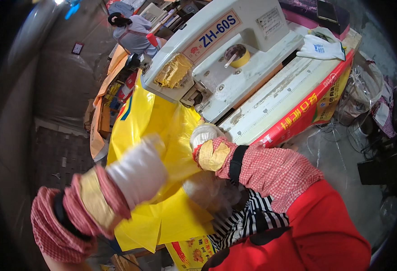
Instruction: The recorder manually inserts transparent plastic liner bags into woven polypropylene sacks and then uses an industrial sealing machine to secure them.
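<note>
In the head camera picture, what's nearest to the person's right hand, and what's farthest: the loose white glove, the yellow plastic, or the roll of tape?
From the right hand:
1. Yellow plastic: right at the hand, mostly on its left.
2. Roll of tape: ahead, slightly right, on the white machine.
3. Loose white glove: farther off, ahead and well right.

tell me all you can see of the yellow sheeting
The yellow sheeting looks like thin, glossy plastic, creased and loosely folded, with a dark stripe near its upper left edge. It spreads beside the white machine, ending in pointed corners below. The right hand is at its right side; the blurred left hand is in front, contact unclear.
</note>
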A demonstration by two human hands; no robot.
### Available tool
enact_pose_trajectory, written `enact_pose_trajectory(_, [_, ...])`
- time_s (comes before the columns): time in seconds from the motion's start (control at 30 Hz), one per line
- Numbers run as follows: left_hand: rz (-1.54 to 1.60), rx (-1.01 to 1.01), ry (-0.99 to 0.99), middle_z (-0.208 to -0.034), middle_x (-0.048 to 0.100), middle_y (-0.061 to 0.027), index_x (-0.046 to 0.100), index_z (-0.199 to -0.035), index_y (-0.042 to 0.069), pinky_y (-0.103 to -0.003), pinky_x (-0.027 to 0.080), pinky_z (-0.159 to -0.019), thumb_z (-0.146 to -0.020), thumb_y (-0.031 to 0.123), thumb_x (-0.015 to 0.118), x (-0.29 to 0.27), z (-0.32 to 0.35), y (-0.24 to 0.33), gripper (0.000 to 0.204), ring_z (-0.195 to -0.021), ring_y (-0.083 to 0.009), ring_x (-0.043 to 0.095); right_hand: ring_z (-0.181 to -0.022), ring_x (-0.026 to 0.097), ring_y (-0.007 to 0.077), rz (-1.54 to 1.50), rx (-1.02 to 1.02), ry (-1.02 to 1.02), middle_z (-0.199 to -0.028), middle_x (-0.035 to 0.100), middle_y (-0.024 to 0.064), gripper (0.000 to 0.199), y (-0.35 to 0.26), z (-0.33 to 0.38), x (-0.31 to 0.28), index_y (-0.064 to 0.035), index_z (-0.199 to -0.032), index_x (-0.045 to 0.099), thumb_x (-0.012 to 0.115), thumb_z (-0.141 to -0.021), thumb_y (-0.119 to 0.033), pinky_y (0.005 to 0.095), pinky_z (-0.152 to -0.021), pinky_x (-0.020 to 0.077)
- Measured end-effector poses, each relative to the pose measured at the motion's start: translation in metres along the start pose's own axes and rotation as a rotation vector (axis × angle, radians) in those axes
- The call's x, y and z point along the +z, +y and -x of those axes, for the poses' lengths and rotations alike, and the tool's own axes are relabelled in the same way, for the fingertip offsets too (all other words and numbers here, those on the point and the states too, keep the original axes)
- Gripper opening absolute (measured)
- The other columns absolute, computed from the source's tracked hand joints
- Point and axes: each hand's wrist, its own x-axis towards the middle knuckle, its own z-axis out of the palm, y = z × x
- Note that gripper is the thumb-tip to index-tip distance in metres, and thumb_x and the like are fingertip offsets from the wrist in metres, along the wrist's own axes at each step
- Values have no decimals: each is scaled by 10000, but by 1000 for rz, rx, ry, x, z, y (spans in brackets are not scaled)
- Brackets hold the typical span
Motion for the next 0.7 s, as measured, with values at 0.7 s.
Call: enact_pose_trajectory(0.7, [140, -119, 364, -584, 527, -50, 649, -785, 145, -419, 451, -737, -651, 415, 722, -64, -15, -22, 310, -597, -289, 556, -806, 602, 285, 210, 49, -199, -862, 585, 123, 160, -8, -15, 28, -28, -926, 587, 522, -872, -164, 411, -730, 502])
